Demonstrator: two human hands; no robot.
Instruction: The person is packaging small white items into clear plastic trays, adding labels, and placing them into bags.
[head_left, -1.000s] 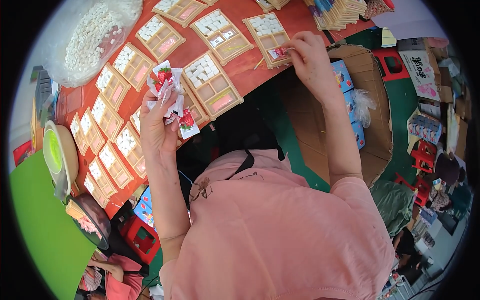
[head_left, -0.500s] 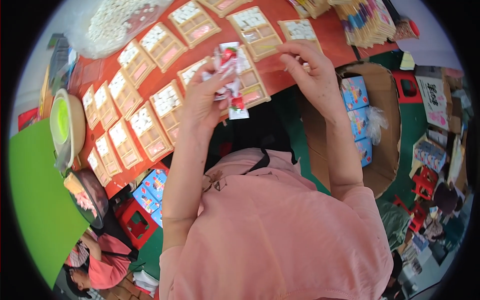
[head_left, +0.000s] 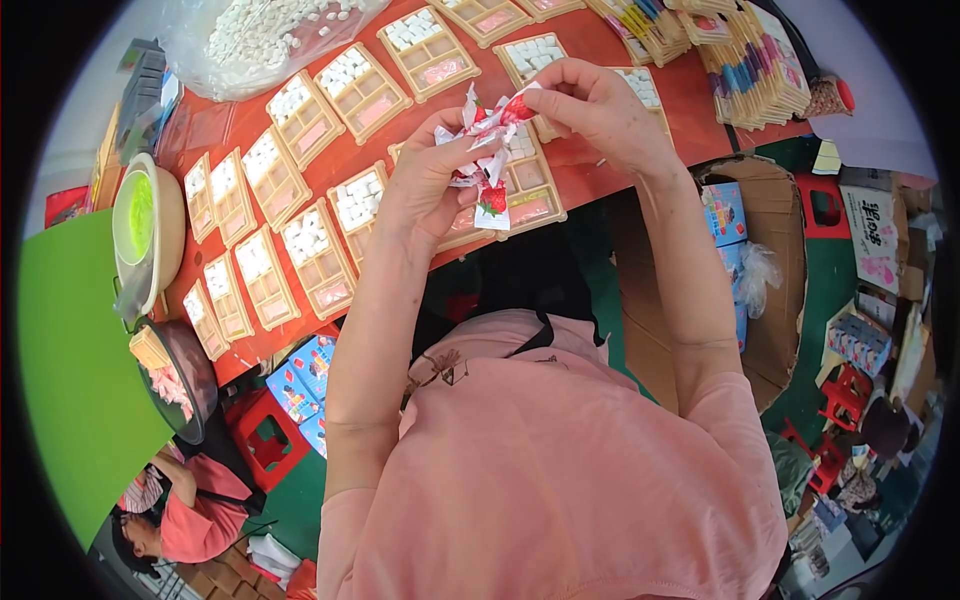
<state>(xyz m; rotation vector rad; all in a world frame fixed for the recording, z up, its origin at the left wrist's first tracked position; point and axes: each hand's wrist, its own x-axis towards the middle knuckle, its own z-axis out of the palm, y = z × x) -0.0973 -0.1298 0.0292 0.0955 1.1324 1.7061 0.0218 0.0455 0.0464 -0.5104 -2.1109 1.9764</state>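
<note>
My left hand [head_left: 425, 185] is closed around a bunch of small white sachets [head_left: 492, 197] with red strawberry pictures, held above the near edge of the table. My right hand [head_left: 600, 115] pinches the end of one strawberry sachet [head_left: 515, 108] at the top of that bunch. Just beneath my hands lies a beige compartment tray [head_left: 550, 212] with white cubes, a pink packet and a thin yellow-green strip in it. My hands and the sachets hide part of this tray and its neighbour.
More such trays [head_left: 333, 297] stand in rows across the red table [head_left: 345, 150]. At the back left is a clear bag of white cubes [head_left: 270, 45]. Bowls [head_left: 165, 235] flank the left edge. An open carton [head_left: 775, 330] with blue boxes stands at right; a person [head_left: 205, 510] sits lower left.
My right hand has come left from over a tray to the bunch and now grips a sachet. My left hand still holds the bunch. The whole view has shifted slightly.
</note>
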